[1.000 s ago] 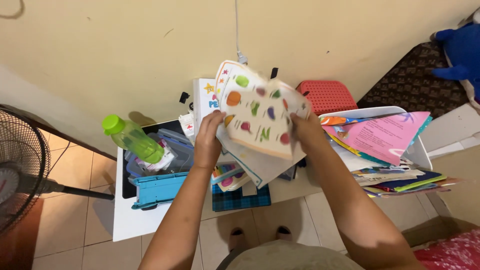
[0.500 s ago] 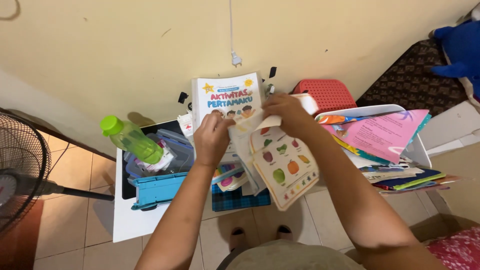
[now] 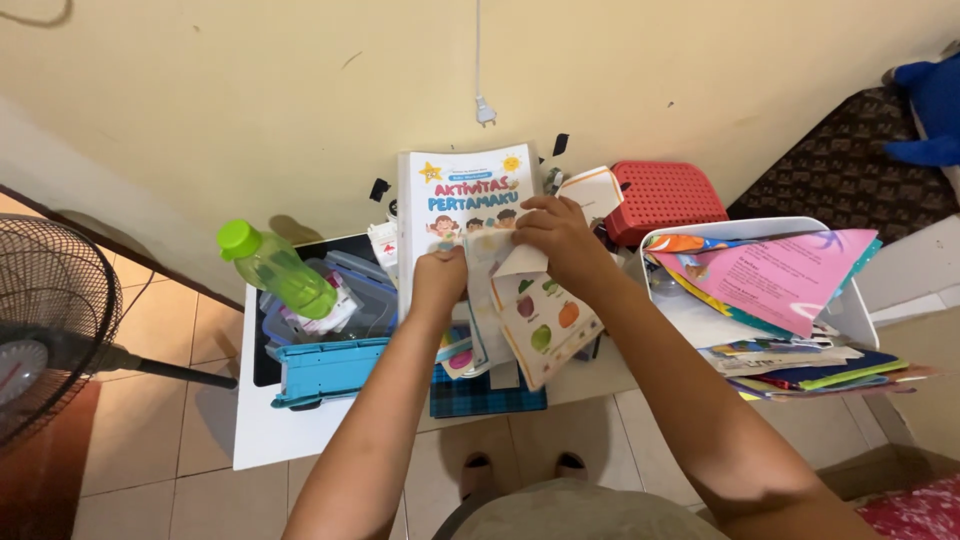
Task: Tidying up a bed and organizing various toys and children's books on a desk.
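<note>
I stand over a low white table (image 3: 262, 440) and sort a bundle of children's picture sheets. My left hand (image 3: 440, 281) grips the left side of the bundle. My right hand (image 3: 556, 238) pinches a folded white sheet at the top of it. A sheet with coloured fruit pictures (image 3: 542, 322) hangs down below my right hand. Behind the bundle stands a white activity book (image 3: 462, 196) with cartoon children on its cover, propped against the wall.
A green bottle (image 3: 272, 268) lies on clear plastic boxes (image 3: 355, 300) beside a blue case (image 3: 325, 369). A red basket (image 3: 668, 196) and a white bin of papers (image 3: 770, 280) are on the right. A fan (image 3: 45, 330) stands left; a plug (image 3: 484, 110) hangs above.
The fruit sheets, held up and fanned a second ago, have been lowered onto the bundle. My right hand moved from the sheets' right edge to the top, uncovering the activity book.
</note>
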